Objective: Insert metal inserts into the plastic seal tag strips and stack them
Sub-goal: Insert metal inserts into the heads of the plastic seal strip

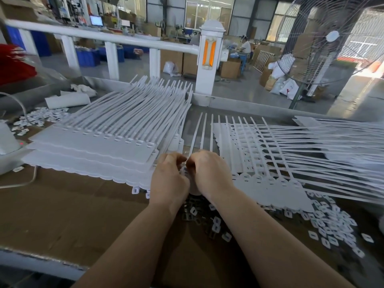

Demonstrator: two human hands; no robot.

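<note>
Working close together at the middle of the desk [62, 215], the left hand [169, 179] and the right hand [207, 173] met with their fingertips nearly touching, both curled inward over the near end of a white seal tag strip [257, 183] whose thin tails ran away from the person. Each grip was narrow, fingers bent round something small at the strip's first tag; what exactly sat between the fingers was hidden by the knuckles, though both hands seemed to pinch the strip itself. That strip lay flat on the brown cardboard covering the desk, its row of slotted tag heads stretching to the right of the right hand. Just beneath the wrists lay a dark heap of metal inserts [195, 210], some showing a pale square face. To the right, near the desk edge, a scatter of small white caps [332, 223] was spread over the cardboard. On the left stood a stack of strips [93, 150], several layers deep, its tails fanning toward the far rim. More strips [342, 146] lay on the right, their tails crossing over those of the strip being worked. Beyond the desk rose a white railing [112, 38] and a large floor fan [324, 42].
</note>
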